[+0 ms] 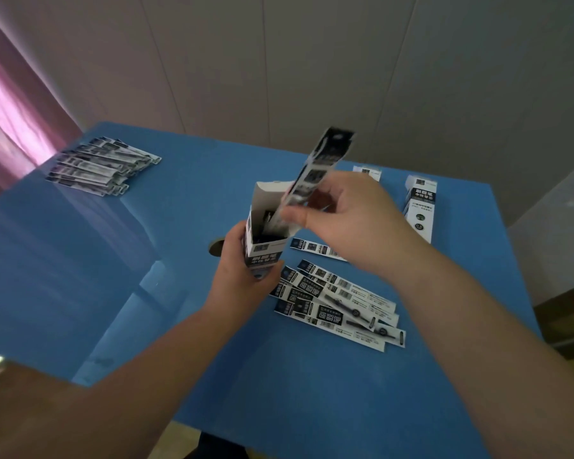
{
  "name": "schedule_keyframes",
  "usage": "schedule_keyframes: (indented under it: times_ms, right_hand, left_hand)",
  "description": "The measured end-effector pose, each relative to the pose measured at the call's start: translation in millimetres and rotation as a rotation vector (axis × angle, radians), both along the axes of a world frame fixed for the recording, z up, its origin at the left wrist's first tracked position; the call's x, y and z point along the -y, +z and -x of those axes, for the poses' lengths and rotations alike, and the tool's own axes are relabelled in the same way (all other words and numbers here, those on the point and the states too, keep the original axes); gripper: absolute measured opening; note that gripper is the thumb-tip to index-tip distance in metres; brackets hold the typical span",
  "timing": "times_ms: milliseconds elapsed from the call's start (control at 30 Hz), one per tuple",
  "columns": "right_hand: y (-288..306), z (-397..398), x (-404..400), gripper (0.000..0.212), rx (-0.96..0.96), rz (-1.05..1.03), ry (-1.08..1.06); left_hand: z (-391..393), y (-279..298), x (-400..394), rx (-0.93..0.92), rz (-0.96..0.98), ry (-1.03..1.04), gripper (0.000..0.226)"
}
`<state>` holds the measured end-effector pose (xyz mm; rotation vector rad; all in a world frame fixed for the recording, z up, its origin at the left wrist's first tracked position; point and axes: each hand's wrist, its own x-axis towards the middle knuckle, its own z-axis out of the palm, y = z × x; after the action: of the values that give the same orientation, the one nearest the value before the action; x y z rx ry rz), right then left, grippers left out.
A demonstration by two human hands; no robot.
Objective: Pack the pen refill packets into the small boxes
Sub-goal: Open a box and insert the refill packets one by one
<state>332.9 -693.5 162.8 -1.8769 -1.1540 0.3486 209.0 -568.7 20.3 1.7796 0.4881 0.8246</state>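
— The hands? 
— Left hand point(242, 279) grips the open box point(266, 240) upright above the table point(179, 293); right hand point(348, 220) pinches a refill packet point(318, 170), its lower end inside the box.
— Others?
— Loose packets point(338, 303) lie just beside.

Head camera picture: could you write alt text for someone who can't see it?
A person's left hand holds an open small box upright over a blue table while the right hand slides a refill packet into it. Loose packets lie beneath the hands, a stack sits at far left, and another box stands at right.
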Motion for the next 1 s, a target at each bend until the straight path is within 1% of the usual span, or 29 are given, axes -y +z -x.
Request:
schedule_keyframes:
  times_ms: [67, 133, 267, 300, 367, 467, 600, 667, 700, 733, 800, 833, 867, 900, 967, 1000]
  right_hand:
    - [-3.3, -1.4, -6.3, 0.011, 0.061, 0.123, 0.03]
    - [-6.6, -3.3, -9.4, 0.017, 0.072, 0.167, 0.048]
    - [-5.6, -6.8, -3.7, 0.028, 0.045, 0.044, 0.054]
    - [-4.6, -6.8, -1.7, 0.026, 0.027, 0.009, 0.052]
    - [-3.8, -6.7, -0.8, 0.015, 0.039, -0.021, 0.054]
    - [-6.8, -5.2, -8.3, 0.004, 0.116, 0.028, 0.071]
    - [-16.4, 3.8, -18.2, 0.012, 0.33, 0.149, 0.071]
    - [-18.1, 3.7, -16.8, 0.016, 0.377, 0.181, 0.076]
    - [-18.9, 1.2, -14.1, 0.017, 0.352, 0.176, 0.085]
    - [-20.4, -2.0, -10.1, 0.019, 0.283, 0.143, 0.081]
    - [-28.2, -9.1, 1.4, 0.019, 0.079, 0.017, -0.008]
    - [-35.4, -12.4, 7.4, 0.017, -0.001, -0.01, -0.074]
    - [-44.9, -15.5, 13.6, 0.017, -0.024, 0.047, -0.125]
    - [-56.8, -17.6, 19.0, 0.021, 0.019, 0.201, -0.14]
    - [-84.0, -17.3, 30.0, 0.039, 0.161, 0.583, -0.078]
    - [-95.7, -15.7, 34.2, 0.045, 0.209, 0.708, -0.044]
  left_hand:
    - [-0.6, -0.1, -0.3, -0.001, -0.006, -0.004, 0.082]
    - [-0.3, -0.2, -0.9, 0.0, -0.001, -0.007, 0.081]
    - [0.0, 1.3, -0.4, 0.006, -0.002, 0.004, 0.082]
    - [-0.2, 2.2, -0.2, 0.003, -0.003, 0.008, 0.083]
    - [-0.6, 2.8, 0.3, -0.004, -0.018, 0.013, 0.083]
    - [-1.2, 2.0, 0.7, -0.001, -0.03, 0.01, 0.083]
    - [-1.8, -0.6, -0.1, 0.006, -0.007, -0.001, 0.078]
    - [-1.9, -1.1, -0.3, 0.003, 0.005, 0.004, 0.077]
    - [-1.5, -1.1, -0.3, 0.001, 0.004, 0.01, 0.078]
    - [-0.8, -1.0, -0.2, -0.001, 0.004, 0.017, 0.079]
    - [1.6, -0.4, -0.3, -0.004, 0.005, 0.026, 0.083]
    - [3.1, 0.1, -0.3, -0.009, 0.006, 0.031, 0.086]
    - [4.3, 1.0, -0.3, -0.015, 0.01, 0.035, 0.087]
    - [5.3, 1.7, -0.1, -0.02, 0.015, 0.038, 0.088]
    - [6.0, 3.8, 1.2, -0.024, 0.012, 0.044, 0.091]
    - [6.0, 5.0, 2.2, -0.026, 0.002, 0.048, 0.092]
